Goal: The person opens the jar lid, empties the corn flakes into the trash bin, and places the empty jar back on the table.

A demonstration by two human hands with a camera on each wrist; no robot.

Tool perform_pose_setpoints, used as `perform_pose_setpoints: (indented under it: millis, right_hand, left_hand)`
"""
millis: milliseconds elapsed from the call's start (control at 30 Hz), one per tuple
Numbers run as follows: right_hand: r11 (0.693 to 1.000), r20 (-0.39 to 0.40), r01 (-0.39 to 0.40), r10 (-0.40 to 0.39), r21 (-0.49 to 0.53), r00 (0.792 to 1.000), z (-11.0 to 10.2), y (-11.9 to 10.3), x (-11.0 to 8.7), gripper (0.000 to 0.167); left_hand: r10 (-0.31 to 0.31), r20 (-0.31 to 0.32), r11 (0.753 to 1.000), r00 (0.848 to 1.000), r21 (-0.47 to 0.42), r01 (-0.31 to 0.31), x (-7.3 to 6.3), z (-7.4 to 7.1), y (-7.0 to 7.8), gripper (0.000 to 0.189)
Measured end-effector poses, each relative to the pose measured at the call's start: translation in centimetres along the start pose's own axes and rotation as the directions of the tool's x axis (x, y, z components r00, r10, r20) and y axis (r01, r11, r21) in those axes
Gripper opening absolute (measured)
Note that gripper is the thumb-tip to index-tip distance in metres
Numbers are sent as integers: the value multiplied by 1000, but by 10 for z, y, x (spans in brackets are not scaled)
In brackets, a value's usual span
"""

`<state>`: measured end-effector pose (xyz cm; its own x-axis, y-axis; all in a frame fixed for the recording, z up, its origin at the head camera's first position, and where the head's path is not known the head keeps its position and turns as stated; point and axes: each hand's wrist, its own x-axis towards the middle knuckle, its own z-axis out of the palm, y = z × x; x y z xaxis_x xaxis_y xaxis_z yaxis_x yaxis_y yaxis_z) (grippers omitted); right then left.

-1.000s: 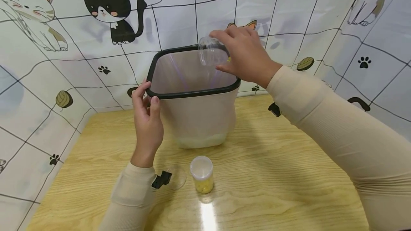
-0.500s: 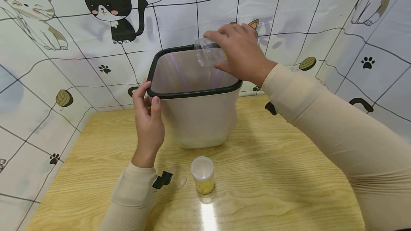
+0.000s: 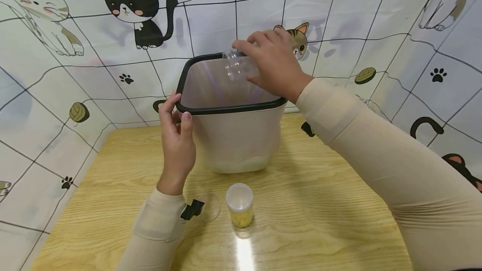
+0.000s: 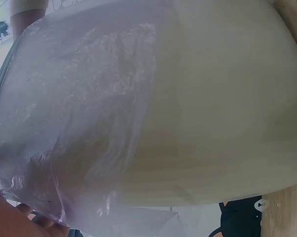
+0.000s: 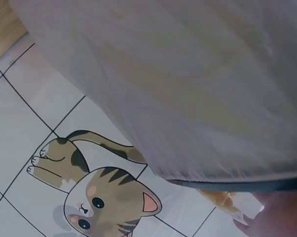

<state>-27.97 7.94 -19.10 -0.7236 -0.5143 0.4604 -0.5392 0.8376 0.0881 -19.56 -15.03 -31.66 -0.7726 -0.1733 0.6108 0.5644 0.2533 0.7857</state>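
A pale bin (image 3: pixel 237 141) with a black rim stands on the table, lined with a thin plastic bag (image 4: pixel 84 113). My left hand (image 3: pixel 177 149) grips the rim at its left corner, thumb outside. Over the bin's right side, my right hand (image 3: pixel 273 64) holds a clear plastic jar (image 3: pixel 235 66) tipped sideways, mouth toward the left. Yellow pieces (image 5: pixel 220 200) show inside this jar in the right wrist view. A second clear jar (image 3: pixel 239 205), upright in front of the bin, has yellow bits in its lower part.
A clear round lid (image 3: pixel 211 207) lies flat on the wood-grain table (image 3: pixel 308 221), beside my left wrist. Close behind the bin and along both sides stands a white wall covering (image 3: pixel 211 16) printed with cats and grid lines.
My right hand has shifted left with the tipped jar, farther over the bin. The left hand keeps its hold on the rim. The head view has swung slightly.
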Motion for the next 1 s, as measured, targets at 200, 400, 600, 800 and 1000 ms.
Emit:
perform_pose_setpoints:
  millis: [200, 400, 600, 800, 1000]
  right_hand:
    - [1000, -30, 10, -10, -9, 999, 3, -2, 0, 73]
    - [999, -26, 32, -32, -4, 999, 7, -4, 0, 72]
    - [998, -58, 64, -66, -24, 996, 8, -5, 0, 71]
    - [996, -61, 75, -78, -49, 995, 8, -3, -1, 70]
    - [996, -58, 71, -74, -57, 996, 7, -4, -1, 70]
  left_hand:
    - [3, 6, 1000, 1000, 5, -3, 0, 0, 0, 46]
    - [8, 4, 1000, 1000, 18, -8, -1, -2, -2, 46]
    - [21, 3, 1000, 1000, 21, -21, -1, -1, -4, 47]
    - [15, 3, 1000, 1000, 23, -15, -1, 0, -3, 47]
    - [10, 3, 999, 1000, 31, -10, -1, 0, -3, 46]
